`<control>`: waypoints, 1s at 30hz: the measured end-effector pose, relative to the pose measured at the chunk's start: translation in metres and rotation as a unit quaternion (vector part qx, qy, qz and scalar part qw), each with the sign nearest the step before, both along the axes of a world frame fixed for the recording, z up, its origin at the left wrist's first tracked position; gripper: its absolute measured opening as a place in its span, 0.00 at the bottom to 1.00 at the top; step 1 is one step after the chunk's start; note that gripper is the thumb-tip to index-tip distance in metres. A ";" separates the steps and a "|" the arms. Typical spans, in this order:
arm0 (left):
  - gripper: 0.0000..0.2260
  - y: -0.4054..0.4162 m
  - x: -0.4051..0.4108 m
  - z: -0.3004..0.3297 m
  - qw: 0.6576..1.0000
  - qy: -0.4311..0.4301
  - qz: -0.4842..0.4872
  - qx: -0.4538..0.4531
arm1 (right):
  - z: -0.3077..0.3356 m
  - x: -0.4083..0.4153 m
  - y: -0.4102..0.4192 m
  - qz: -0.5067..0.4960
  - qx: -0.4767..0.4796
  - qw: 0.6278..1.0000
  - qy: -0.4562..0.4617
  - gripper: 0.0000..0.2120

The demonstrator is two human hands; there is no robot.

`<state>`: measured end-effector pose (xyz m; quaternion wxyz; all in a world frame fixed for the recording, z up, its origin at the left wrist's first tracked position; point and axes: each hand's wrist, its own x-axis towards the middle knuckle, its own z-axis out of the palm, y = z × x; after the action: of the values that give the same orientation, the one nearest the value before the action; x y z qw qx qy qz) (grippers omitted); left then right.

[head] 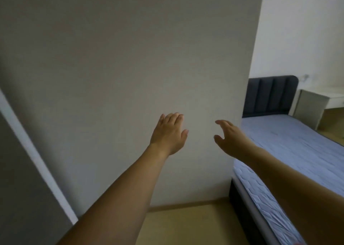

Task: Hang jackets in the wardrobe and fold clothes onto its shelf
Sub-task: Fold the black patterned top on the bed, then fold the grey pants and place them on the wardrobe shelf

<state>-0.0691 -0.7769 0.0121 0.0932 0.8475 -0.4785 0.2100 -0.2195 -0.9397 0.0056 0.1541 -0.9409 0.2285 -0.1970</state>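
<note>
Both grips hold nothing: the left hand (170, 133) lies flat with straight fingers against a pale panel (130, 67), likely a wardrobe door being pushed, while the right hand (229, 134) reaches forward beside it, fingers spread. No jackets or clothes show; right of the hands, the bed (290, 146) carries none.
</note>
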 end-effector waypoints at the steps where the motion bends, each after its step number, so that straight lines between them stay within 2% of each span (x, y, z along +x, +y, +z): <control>1: 0.26 -0.020 -0.007 -0.008 1.000 0.009 -0.009 0.008 | -0.005 -0.011 -0.016 -0.010 0.004 1.000 -0.001 0.27; 6: 0.26 -0.114 -0.058 -0.049 0.996 0.088 0.002 0.018 | -0.029 -0.080 -0.107 -0.031 0.009 0.999 0.020 0.27; 10: 0.25 -0.199 -0.112 -0.070 0.995 0.092 -0.016 0.026 | -0.052 -0.142 -0.199 -0.061 0.032 0.997 0.024 0.27; 15: 0.26 -0.287 -0.188 -0.104 0.987 0.158 0.012 -0.001 | -0.094 -0.210 -0.301 -0.034 0.068 0.995 0.060 0.27; 21: 0.26 -0.369 -0.248 -0.144 0.973 0.221 0.042 0.042 | -0.133 -0.268 -0.400 -0.011 0.113 0.987 0.115 0.26; 24: 0.25 -0.426 -0.263 -0.175 0.970 0.229 0.046 0.061 | -0.159 -0.294 -0.459 -0.028 0.118 0.986 0.115 0.26; 30: 0.25 -0.553 -0.331 -0.255 0.949 0.300 0.063 0.071 | -0.213 -0.361 -0.590 -0.028 0.150 0.978 0.141 0.25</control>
<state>-0.4005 -1.3302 -0.2432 0.1584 0.9043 -0.3878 -0.0827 -0.5805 -1.5300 -0.2078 0.2536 -0.9186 0.3014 -0.0301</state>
